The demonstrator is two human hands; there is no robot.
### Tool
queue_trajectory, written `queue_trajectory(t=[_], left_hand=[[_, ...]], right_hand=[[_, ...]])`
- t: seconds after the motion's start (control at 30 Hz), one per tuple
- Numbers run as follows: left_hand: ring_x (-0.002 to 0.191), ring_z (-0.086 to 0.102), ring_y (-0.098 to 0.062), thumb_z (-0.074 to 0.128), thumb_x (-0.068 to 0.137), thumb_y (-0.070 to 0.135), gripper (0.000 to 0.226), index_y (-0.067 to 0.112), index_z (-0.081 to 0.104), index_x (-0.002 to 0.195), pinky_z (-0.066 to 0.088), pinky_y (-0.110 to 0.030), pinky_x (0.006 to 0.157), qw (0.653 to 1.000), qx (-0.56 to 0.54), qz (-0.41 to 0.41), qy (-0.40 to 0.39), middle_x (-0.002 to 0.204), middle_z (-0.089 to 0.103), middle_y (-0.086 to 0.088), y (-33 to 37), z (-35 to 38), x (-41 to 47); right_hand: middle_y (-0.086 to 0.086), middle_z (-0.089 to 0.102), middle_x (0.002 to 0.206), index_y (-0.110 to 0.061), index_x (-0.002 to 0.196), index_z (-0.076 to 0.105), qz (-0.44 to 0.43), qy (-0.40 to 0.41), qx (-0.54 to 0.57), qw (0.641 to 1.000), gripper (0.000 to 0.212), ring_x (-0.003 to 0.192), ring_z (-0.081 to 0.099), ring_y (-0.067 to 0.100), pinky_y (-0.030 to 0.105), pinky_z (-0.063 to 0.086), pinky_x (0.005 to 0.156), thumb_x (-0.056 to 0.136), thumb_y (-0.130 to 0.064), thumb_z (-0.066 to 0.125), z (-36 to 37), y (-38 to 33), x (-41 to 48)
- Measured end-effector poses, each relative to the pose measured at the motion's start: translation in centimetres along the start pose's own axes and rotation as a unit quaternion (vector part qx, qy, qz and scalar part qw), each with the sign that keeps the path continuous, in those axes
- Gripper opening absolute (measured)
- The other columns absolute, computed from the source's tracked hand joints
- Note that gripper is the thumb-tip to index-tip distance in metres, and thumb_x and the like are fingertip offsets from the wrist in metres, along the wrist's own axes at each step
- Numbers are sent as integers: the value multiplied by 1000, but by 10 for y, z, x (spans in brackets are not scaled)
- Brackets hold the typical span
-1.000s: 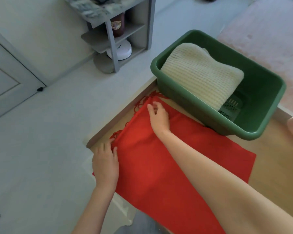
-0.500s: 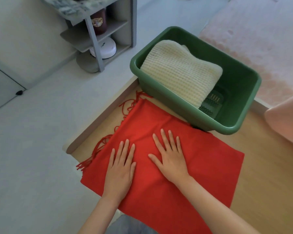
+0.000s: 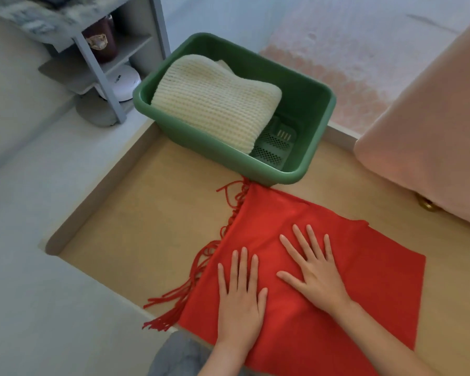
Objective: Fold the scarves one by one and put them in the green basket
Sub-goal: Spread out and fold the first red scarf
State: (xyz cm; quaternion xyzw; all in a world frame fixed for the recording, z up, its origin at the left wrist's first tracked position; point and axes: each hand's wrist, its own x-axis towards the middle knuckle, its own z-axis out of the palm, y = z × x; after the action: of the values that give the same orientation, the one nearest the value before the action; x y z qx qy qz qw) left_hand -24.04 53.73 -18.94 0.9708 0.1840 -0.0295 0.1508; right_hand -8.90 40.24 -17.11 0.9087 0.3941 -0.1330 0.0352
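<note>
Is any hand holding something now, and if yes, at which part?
Nothing is held. The left hand and the right hand both lie flat, fingers straight, pressing on the middle of the red scarf, not on its edges or fringe.

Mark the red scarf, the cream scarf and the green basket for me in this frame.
red scarf (image 3: 377, 267), head view, bare cloth toward its right edge.
cream scarf (image 3: 215, 101), head view, middle of its knitted top face.
green basket (image 3: 307, 104), head view, bare inner right wall.

The wooden table (image 3: 152, 213) carries a green basket (image 3: 201, 147) and red scarf (image 3: 364, 280).
</note>
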Motion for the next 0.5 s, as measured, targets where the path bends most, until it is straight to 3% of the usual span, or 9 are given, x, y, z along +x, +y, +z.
queue_trajectory(t=[0.37,0.43,0.5], left_hand=[[146,20,-28,34,92,45,68,8,31,149,19,-51,112,998,-22,37,-43,158,19,-18,143,34,-31],[144,25,-26,37,90,43,66,10,37,146,22,-46,110,997,-57,37,-22,156,27,-15,153,31,-34],[139,32,-22,40,88,38,60,14,42,143,27,-41,107,995,-94,28,19,152,36,-9,153,23,-24]], right_hand=[[-5,0,161,-39,151,5,32,-40,32,998,75,148,-6,21,52,0,115,88,-76,20,12,120,-107],[-12,0,160,-42,150,7,30,-19,89,995,70,147,-7,14,46,-4,117,89,-73,21,10,127,-115],[-14,16,157,-39,148,22,70,45,185,979,63,145,9,8,35,0,118,91,-64,27,3,131,-109]])
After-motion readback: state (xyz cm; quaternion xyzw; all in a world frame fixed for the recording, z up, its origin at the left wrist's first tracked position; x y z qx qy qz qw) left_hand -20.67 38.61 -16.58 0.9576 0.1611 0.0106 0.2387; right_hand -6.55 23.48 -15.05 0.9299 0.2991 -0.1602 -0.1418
